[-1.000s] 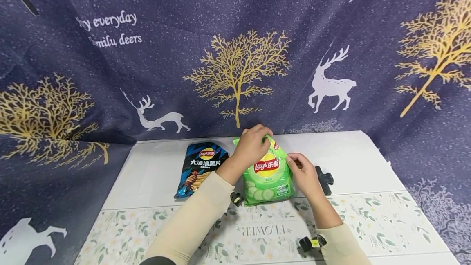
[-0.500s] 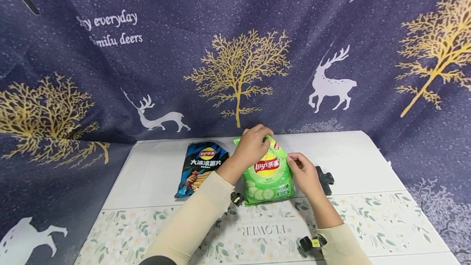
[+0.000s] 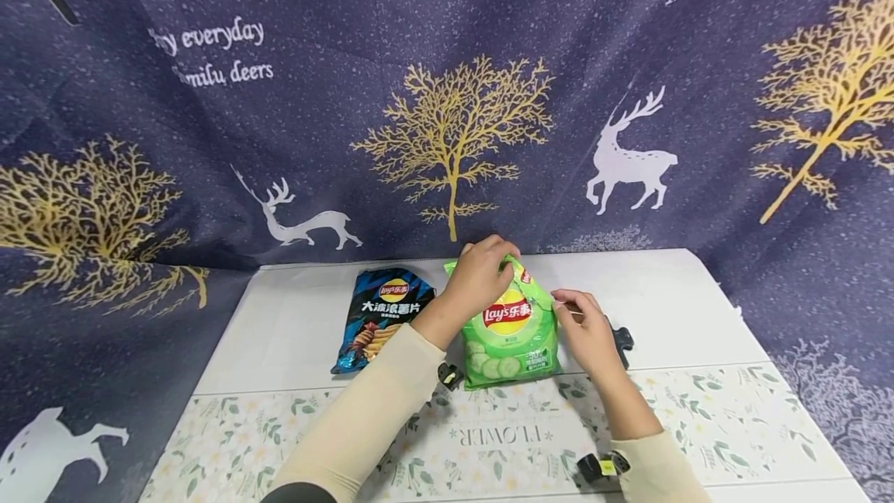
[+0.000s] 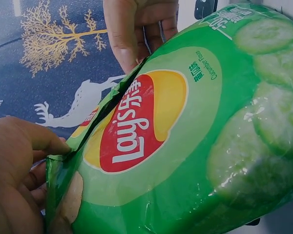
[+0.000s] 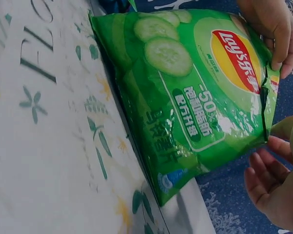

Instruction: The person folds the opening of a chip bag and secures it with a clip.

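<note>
A green Lay's crisp bag point(image 3: 510, 324) stands tilted on the white table point(image 3: 293, 324), its top seam torn open in a slit point(image 4: 105, 109). My left hand point(image 3: 482, 274) pinches the bag's top left corner; the left wrist view shows that hand point(image 4: 14, 175) on the torn flap. My right hand point(image 3: 583, 324) is just off the bag's right edge. In the right wrist view the right hand point(image 5: 273, 185) has loosely curled fingers with nothing in them, the thumb close to the bag point(image 5: 185, 97).
A blue crisp bag point(image 3: 380, 317) lies flat to the left. A black clip point(image 3: 621, 340) sits behind my right hand, a small one point(image 3: 449, 376) at the green bag's lower left, another point(image 3: 601, 466) near my right sleeve. A flowered mat point(image 3: 489, 441) covers the front.
My right hand has slid a little to the right, off the green bag's edge. The left hand and the bag have stayed put.
</note>
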The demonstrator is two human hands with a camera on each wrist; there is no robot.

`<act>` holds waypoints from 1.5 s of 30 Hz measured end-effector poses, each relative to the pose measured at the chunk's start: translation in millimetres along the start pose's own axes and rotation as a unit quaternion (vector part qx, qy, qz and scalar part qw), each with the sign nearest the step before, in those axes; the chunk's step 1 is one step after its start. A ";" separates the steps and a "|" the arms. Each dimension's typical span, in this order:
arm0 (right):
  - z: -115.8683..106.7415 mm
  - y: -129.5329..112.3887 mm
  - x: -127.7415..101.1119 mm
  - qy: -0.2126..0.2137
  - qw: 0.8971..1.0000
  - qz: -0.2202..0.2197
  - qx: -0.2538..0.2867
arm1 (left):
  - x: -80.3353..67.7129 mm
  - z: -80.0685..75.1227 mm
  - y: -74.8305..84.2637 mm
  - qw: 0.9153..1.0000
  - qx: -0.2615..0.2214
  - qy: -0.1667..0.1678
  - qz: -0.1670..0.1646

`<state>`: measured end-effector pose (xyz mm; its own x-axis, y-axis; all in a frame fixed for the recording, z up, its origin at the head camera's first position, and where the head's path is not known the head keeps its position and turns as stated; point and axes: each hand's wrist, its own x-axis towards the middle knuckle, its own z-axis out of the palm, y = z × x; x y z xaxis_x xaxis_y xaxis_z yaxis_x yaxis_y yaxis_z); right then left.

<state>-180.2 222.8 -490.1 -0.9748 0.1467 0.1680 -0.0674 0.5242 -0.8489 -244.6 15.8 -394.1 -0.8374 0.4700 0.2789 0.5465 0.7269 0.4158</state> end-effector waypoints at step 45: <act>-45.9 33.3 -21.0 0.003 0.986 0.047 -0.161 | -3.5 2.2 -3.1 1.000 -0.006 0.009 0.013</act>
<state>-152.2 275.7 -498.9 -0.9722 0.2118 0.0999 0.0950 0.7468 -0.6582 -243.3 13.0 -398.3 -0.8224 0.4794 0.3062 0.5686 0.7086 0.4177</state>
